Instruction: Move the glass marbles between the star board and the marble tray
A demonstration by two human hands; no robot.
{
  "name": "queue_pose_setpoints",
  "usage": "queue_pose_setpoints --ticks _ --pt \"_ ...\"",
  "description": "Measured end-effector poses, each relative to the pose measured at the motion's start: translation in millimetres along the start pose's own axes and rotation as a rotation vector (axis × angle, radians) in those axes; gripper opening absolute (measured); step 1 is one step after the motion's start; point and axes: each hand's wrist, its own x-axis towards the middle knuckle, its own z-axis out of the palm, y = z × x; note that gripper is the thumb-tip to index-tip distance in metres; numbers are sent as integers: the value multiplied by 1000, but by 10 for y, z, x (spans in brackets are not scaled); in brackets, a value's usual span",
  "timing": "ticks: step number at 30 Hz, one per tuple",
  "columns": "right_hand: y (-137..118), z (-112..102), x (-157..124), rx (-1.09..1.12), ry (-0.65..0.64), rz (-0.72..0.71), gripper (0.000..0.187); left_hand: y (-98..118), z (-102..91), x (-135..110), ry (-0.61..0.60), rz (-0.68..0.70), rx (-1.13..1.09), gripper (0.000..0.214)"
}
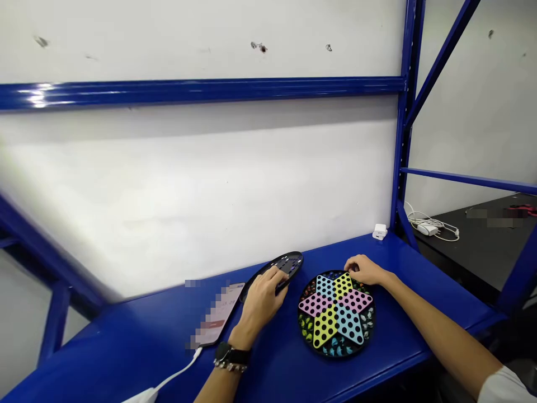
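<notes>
A round black Chinese checkers board (336, 314) lies flat on the blue shelf, with a star of blue, yellow and pink points full of dark holes. Coloured marbles, among them yellow-green, blue, white and orange ones, sit in the pockets around the star. My left hand (265, 296) grips a round black lid (289, 262) left of the board; the lid is tilted, its far side toward the wall. At the board's far right rim, my right hand (364, 270) has its fingers curled together by a yellow point. Whatever those fingertips hold, if anything, is hidden.
A phone (221, 316) with a lit screen leans left of my left hand, joined to a white cable (180, 371). A white charger plug (380, 232) stands at the back right near a blue post (400, 151). The wall (210, 196) closes off the back.
</notes>
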Motion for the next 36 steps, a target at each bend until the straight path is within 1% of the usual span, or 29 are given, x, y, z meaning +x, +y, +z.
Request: queue_pose_setpoints --ticks 4,6,9,12,15,20,22,24,27,29,31,34,36 --pt "-28 -42 -11 30 -61 8 35 68 70 -17 -149 -18 -104 11" --pt "-36 -54 -11 41 -62 1 35 90 97 -28 -228 -36 -159 11" --pt "-25 -57 1 39 -44 -7 34 109 126 -43 -306 -77 -228 10" --pt "28 -66 17 18 -23 -9 34 116 152 -57 -346 -121 -290 10" --pt "102 -95 17 -16 27 18 35 126 176 -73 -360 -154 -356 12" --pt "149 -133 -14 -27 52 51 31 170 196 -97 -400 -135 -465 14" --pt "141 -129 -17 -32 57 47 30 188 198 -96 -383 -140 -461 15" --pt "133 -119 -14 -35 63 47 28 211 203 -76 -340 -160 -445 19" --pt "137 -101 -4 -43 75 46 27 270 228 1 -299 -155 -418 28" --pt "145 -92 -1 -45 82 40 26 328 266 83 -324 -108 -372 32" --pt "153 -86 -1 -46 86 36 26 395 322 180 -382 -62 -298 36" --pt "153 -81 -3 -53 85 37 26 494 408 316 -469 -47 -159 37" --pt "148 -81 -4 -54 81 34 25 551 445 380 -477 -43 -86 34"
